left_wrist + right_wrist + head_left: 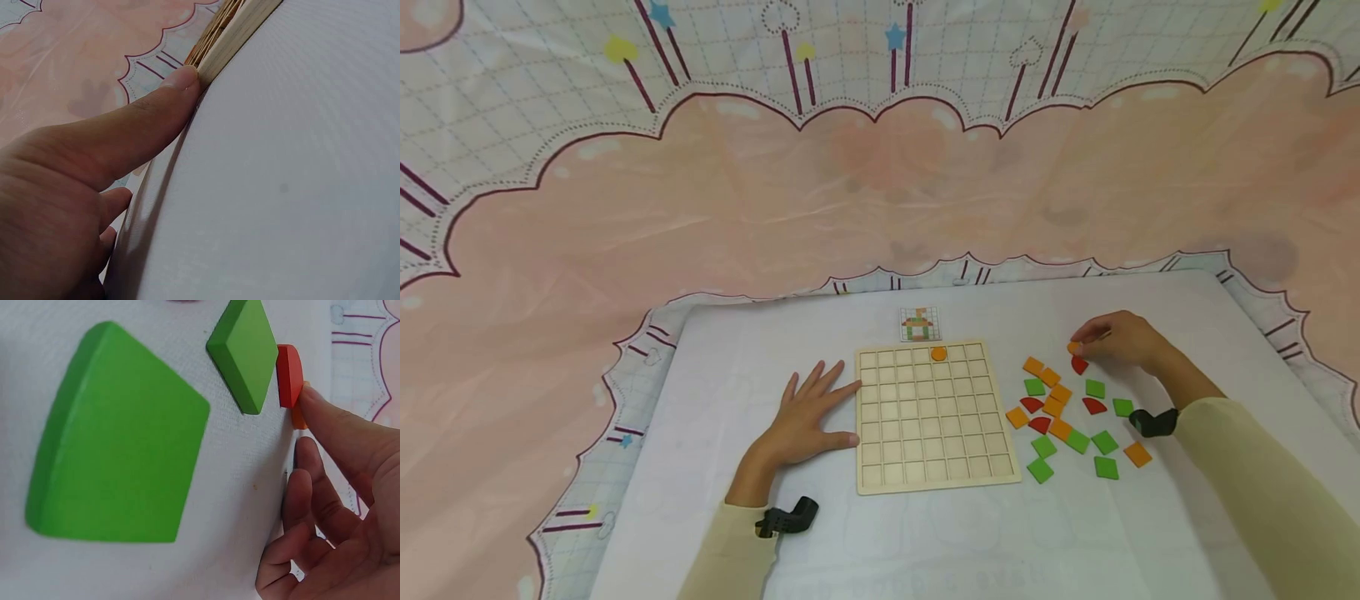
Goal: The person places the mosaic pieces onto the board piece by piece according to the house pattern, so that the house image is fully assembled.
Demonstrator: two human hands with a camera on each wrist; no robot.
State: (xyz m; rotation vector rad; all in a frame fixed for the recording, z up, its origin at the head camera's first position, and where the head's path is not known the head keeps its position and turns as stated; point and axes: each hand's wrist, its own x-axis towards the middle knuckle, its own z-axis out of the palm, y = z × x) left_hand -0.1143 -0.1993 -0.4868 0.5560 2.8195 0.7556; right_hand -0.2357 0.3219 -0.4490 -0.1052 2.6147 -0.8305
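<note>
A square wooden grid board (936,417) lies on the table, with one round orange piece (938,354) in its top row. My left hand (808,423) rests flat at the left of it, fingers spread; its thumb (162,103) touches the board's side (234,47). Beyond the loose pieces, at the upper right, my right hand (1120,340) pinches a small orange piece (1074,347) between thumb and forefinger. Right beside that orange piece is a red quarter-round piece (1079,365). The far side of the orange piece is hidden in the right wrist view.
Right of the board, orange squares (1033,367), green squares (1106,467) and red quarter-rounds (1094,406) lie scattered, several of each. A small pattern card (919,324) with a coloured figure lies behind the board. A patterned cloth (880,200) hangs behind the white table (850,550).
</note>
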